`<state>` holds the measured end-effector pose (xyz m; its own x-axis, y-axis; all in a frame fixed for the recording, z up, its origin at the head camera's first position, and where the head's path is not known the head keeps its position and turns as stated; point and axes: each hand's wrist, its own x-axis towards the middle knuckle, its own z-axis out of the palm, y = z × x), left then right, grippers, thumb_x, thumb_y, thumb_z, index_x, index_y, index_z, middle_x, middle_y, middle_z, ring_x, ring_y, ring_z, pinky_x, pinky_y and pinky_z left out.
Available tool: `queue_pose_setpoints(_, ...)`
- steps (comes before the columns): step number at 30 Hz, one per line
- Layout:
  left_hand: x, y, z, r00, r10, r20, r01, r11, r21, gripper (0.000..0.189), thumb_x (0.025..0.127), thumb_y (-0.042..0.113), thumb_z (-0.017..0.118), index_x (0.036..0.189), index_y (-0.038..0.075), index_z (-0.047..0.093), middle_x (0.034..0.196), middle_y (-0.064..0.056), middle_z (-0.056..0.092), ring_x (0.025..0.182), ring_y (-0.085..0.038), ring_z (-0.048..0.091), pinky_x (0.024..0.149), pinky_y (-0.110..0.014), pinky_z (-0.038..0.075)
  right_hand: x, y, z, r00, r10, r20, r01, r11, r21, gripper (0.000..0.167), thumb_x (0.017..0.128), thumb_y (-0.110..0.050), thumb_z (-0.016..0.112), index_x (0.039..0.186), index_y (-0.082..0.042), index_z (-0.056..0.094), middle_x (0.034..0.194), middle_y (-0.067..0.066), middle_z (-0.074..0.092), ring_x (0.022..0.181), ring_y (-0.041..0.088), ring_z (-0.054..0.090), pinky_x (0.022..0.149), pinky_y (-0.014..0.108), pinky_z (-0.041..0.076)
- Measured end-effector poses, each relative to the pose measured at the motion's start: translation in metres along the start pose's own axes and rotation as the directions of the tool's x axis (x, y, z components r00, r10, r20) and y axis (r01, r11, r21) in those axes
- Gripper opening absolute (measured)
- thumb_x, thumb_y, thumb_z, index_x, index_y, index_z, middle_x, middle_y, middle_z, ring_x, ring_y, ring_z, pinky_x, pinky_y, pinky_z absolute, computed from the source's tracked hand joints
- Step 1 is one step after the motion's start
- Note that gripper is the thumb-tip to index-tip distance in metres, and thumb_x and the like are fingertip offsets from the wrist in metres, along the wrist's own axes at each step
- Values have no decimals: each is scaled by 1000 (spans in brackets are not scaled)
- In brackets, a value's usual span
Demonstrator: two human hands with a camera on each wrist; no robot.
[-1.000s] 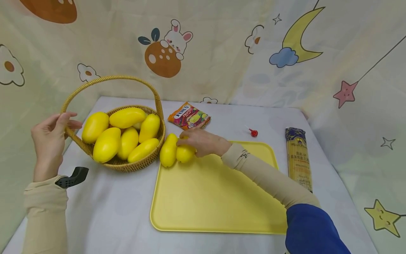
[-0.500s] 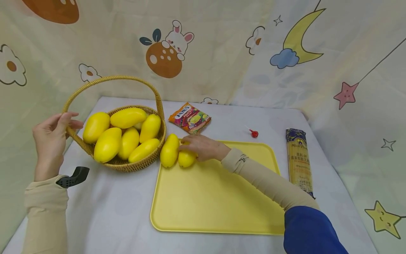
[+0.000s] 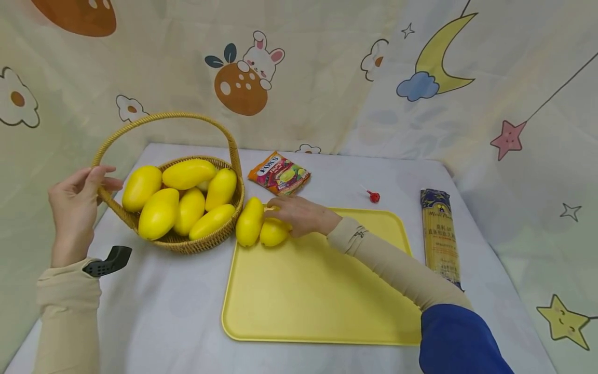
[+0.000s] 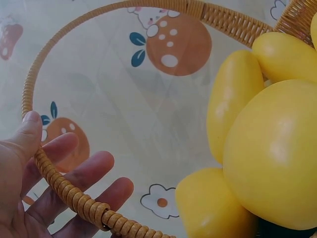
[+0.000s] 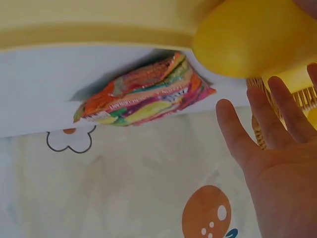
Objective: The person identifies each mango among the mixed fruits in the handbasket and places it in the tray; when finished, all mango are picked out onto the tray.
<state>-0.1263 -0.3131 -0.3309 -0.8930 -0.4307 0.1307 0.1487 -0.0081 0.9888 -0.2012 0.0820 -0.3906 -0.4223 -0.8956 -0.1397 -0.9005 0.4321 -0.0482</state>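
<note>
Yellow mango (image 3: 274, 235) is lying at the far left corner of the tray (image 3: 322, 291), beside a second mango (image 3: 249, 223). Right hand (image 3: 303, 215) is spanning it, fingers nearly straight, firm contact unclear. Left hand (image 3: 75, 213) is loosely holding the basket handle (image 3: 173, 115). Smooth skin is probably calling for fingers wrapping well round before any lifting.

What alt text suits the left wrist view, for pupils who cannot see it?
A left hand holds a tan woven basket by its curved wicker handle, with fingers showing behind it. Smooth, oval, yellow mango-like fruits crowd the right side, against pale patterned cloth.
</note>
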Motion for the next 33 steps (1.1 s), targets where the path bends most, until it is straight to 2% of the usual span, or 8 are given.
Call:
queue_pose_setpoints(7, 1, -2, -1, 1000, -6, 3, 6, 1000, 1, 36, 85, 29, 70, 108, 3, 72, 71, 3, 71, 72, -8, 65, 70, -8, 50, 1, -4, -15, 999, -30, -41, 30, 1000, 3, 68, 72, -2, 76, 134, -16, 50, 136, 13, 48, 118, 29, 51, 102, 43, 43)
queue_pose_setpoints(15, 1, -2, -1, 1000, 4, -6, -4, 1000, -2, 32, 85, 28, 70, 105, 3, 73, 69, 3, 71, 71, -8, 65, 71, -9, 50, 14, -9, -29, 999, -27, -38, 28, 1000, 6, 62, 76, -4, 72, 133, -16, 52, 134, 13, 49, 110, 26, 55, 88, 37, 50)
queue_pose_setpoints(23, 0, -1, 0, 999, -13, -32, 13, 1000, 14, 31, 85, 28, 69, 105, 4, 73, 69, 4, 70, 71, -8, 65, 71, -8, 49, 44, -23, -54, 1000, -20, -6, 20, 999, 31, 60, 82, -13, 73, 137, -16, 51, 134, 9, 50, 117, 23, 51, 96, 34, 46)
queue_pose_setpoints(29, 1, -1, 1, 999, 2, -34, -2, 1000, 0, 31, 85, 27, 70, 104, 2, 73, 68, 2, 70, 69, -9, 65, 71, -9, 49, 69, -33, -66, 998, -55, -9, 55, 998, 38, 55, 83, -9, 68, 136, -15, 52, 126, 7, 52, 102, 21, 51, 86, 30, 45)
queue_pose_setpoints(33, 1, -1, 0, 1000, 8, -28, -8, 1000, -3, 32, 85, 27, 71, 104, 2, 73, 68, 2, 70, 67, -9, 66, 71, -9, 50, 86, -40, -68, 997, -70, 15, 69, 997, 41, 56, 83, -9, 67, 137, -16, 52, 129, 7, 52, 101, 19, 52, 81, 29, 47)
